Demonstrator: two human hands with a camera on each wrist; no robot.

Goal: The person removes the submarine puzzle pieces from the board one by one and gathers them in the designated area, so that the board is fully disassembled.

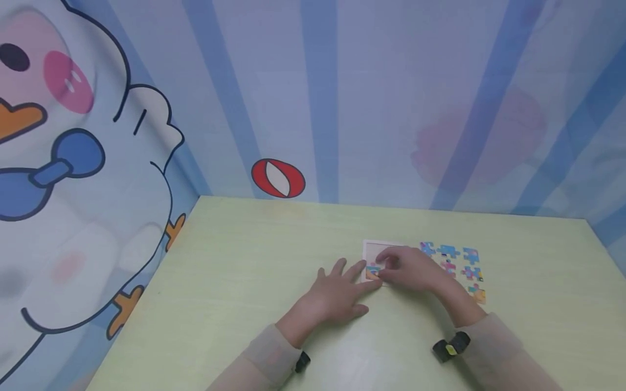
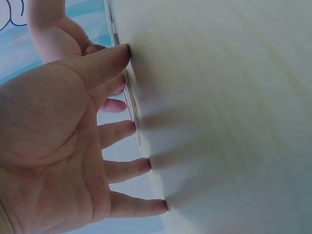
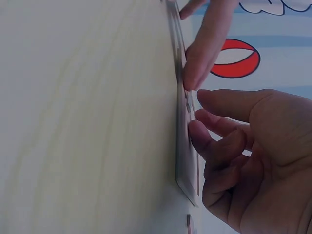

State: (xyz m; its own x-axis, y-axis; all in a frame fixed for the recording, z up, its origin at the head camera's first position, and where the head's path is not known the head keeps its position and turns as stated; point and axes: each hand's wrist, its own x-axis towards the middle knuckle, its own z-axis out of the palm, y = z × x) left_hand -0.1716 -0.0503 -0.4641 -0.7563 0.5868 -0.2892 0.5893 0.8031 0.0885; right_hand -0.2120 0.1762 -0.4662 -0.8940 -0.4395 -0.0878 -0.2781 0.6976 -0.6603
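A pinkish puzzle tray (image 1: 373, 247) lies on the pale green table (image 1: 244, 271). One coloured puzzle piece (image 1: 374, 270) sits in its near left corner. My left hand (image 1: 342, 285) lies flat beside the tray with fingers spread and straight, the fingertips (image 2: 127, 51) against the tray's edge (image 2: 131, 102). My right hand (image 1: 408, 269) covers most of the tray, and its loosely bent fingertips (image 3: 197, 134) press down on the tray (image 3: 183, 161) by that piece. The left hand's finger (image 3: 200, 63) shows in the right wrist view.
Several loose blue and pink puzzle pieces (image 1: 452, 263) are laid out in rows just right of the tray. Patterned blue striped walls close the table on the far side and left, with a red and white ball picture (image 1: 277, 178).
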